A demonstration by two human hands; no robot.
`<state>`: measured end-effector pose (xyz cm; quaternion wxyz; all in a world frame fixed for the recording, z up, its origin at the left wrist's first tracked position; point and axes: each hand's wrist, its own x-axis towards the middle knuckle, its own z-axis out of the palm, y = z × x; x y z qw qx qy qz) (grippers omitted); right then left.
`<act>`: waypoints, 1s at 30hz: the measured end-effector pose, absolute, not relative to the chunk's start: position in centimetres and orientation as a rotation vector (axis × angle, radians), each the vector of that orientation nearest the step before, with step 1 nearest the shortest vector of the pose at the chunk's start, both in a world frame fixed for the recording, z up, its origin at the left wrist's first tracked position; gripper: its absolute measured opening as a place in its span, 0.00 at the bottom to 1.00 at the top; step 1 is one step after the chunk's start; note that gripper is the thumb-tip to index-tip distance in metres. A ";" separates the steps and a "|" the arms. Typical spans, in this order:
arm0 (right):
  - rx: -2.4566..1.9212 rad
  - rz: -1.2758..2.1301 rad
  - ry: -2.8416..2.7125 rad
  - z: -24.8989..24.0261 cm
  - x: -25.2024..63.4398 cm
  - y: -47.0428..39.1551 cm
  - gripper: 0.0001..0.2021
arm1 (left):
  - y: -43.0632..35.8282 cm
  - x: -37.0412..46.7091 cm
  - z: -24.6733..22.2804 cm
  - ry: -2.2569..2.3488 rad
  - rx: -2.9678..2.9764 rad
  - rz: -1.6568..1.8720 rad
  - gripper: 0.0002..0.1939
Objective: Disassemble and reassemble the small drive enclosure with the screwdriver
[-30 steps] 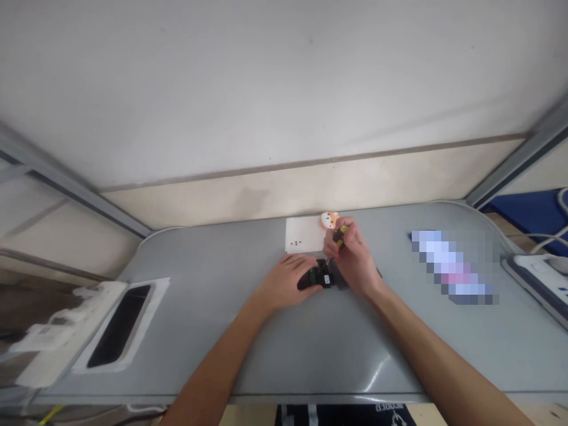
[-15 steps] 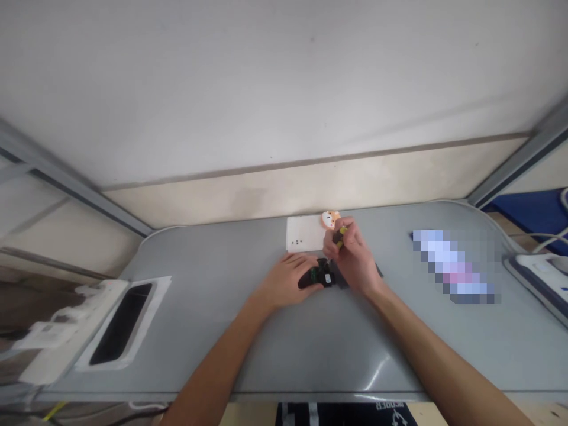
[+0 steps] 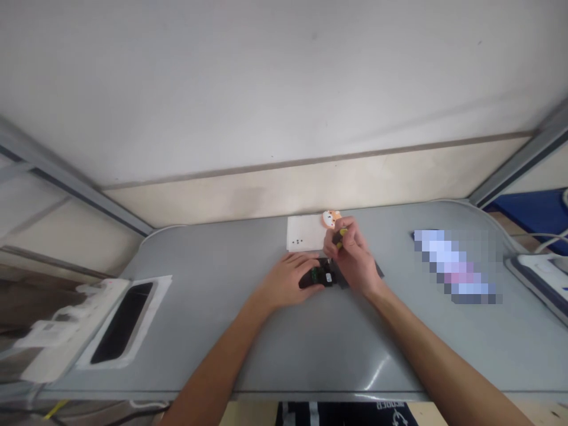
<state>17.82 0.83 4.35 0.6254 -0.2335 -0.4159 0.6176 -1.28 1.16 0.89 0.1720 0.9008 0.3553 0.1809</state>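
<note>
A small black device [image 3: 328, 278], opened up so that some green circuit board shows, lies flat on the grey table. My left hand [image 3: 290, 279] grips its left end, thumb along the near edge and fingers along the far edge. My right hand [image 3: 352, 254] is closed around a screwdriver [image 3: 340, 236] with a black and yellow handle, tip pointing down at the device. My wrist and palm cover part of the device's right side. Just behind it, a white sheet [image 3: 306, 228] bears several tiny dark screws [image 3: 297, 242].
An orange and white animal-face item [image 3: 330, 218] rests at the sheet's corner. A dark phone [image 3: 124, 322] on white paper and a white power strip [image 3: 66, 340] are at the left. A blurred-out object [image 3: 455, 266] lies to the right, before a white device [image 3: 544, 278].
Almost nothing differs. My right hand turns the screwdriver handle slightly, while my left hand stays on the device.
</note>
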 end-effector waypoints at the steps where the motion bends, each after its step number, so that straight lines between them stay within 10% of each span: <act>1: -0.530 1.421 -0.951 4.4 17.8 0.8 0.16 | 1.1 -1.3 1.0 1.007 2.555 0.512 0.18; 21: -0.449 1.291 -0.485 5.5 21.8 3.2 0.14 | 2.5 -0.9 0.8 1.278 2.399 1.072 0.08; 30: -0.460 1.196 -0.619 4.7 22.0 3.4 0.15 | 8.3 4.4 1.6 1.300 2.577 0.580 0.08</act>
